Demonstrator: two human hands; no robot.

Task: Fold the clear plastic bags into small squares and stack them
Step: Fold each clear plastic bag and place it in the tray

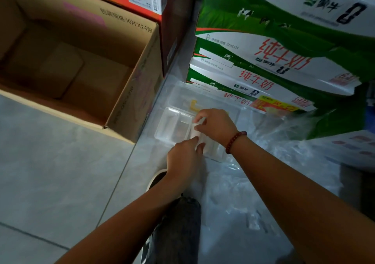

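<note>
Just right of frame centre, both hands, the left hand (183, 158) and right hand (215, 126), pinch a small folded plastic bag (196, 130) over a clear tray (172, 125), where slick film could spring open if either pinch loosens.

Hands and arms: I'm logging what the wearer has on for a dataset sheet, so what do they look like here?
Both forearms are bare, with no sleeves or gloves in view. The right hand has a bracelet of round dark red beads at the wrist. The left hand shows no ring, watch or band. Nothing else is worn on either arm as far as the picture shows.
</note>
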